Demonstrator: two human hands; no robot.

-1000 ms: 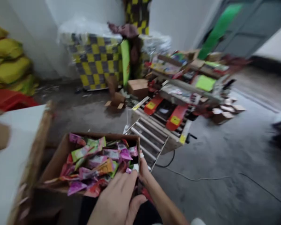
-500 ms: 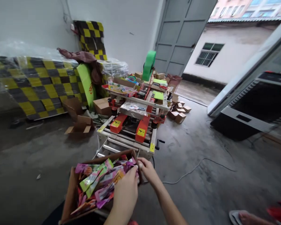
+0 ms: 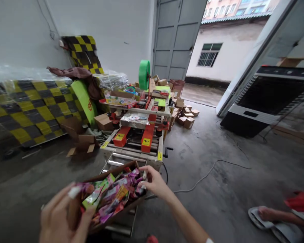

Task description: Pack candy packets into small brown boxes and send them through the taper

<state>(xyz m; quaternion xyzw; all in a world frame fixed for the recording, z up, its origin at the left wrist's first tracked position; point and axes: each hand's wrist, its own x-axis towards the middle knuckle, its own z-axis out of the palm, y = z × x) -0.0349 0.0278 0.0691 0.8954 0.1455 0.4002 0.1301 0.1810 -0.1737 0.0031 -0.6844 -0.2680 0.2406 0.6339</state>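
A brown cardboard box [image 3: 125, 204] full of small, brightly coloured packets [image 3: 116, 192], purple, green and orange, sits tilted in front of me at the near end of the roller conveyor [image 3: 118, 163]. My left hand [image 3: 62, 214], slightly blurred, straddles the box's left end, thumb and fingers apart around the wall. White wrapping shows on one of its fingertips. At the right end my right hand [image 3: 154, 182] grips the wall and corner, thumb over the packets and fingers at the far side. The hands hide both ends of the box.
Beyond the box stands a taping machine with orange guides [image 3: 147, 136], a crank [image 3: 168, 152] and a green tape roll [image 3: 144, 75]. Open cartons [image 3: 83, 143] lie left, small boxes [image 3: 188, 122] behind. A cable [image 3: 205, 178] crosses the floor; a person's sandalled foot [image 3: 264, 214] is lower right.
My left hand has moved from the packets at the box's right side to its left end. My right hand stays at the right end. The view has shifted to the right.
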